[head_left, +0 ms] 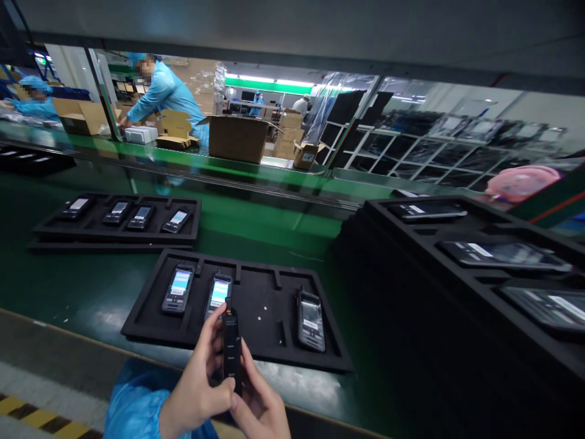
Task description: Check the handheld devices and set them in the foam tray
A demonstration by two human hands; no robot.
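Between both hands is a black handheld radio phone (231,347), turned edge-on so its side buttons face me, with an orange spot near its top. My left hand (201,372) wraps its left side, thumb pressed low on the edge. Fingers of my right hand (260,396) close on its lower right. Just beyond lies a black foam tray (256,292). In it rest two phones with lit screens, a left one (177,289) and one partly covered by my left hand (218,292), plus a dark-screened phone (311,320) at the right.
A foam tray (46,230) with several phones sits at the back left of the green bench (256,219). Tall stacked black trays (365,256) holding larger devices rise on the right. Behind the bench, a person in blue (169,91) works beside cardboard boxes (237,139).
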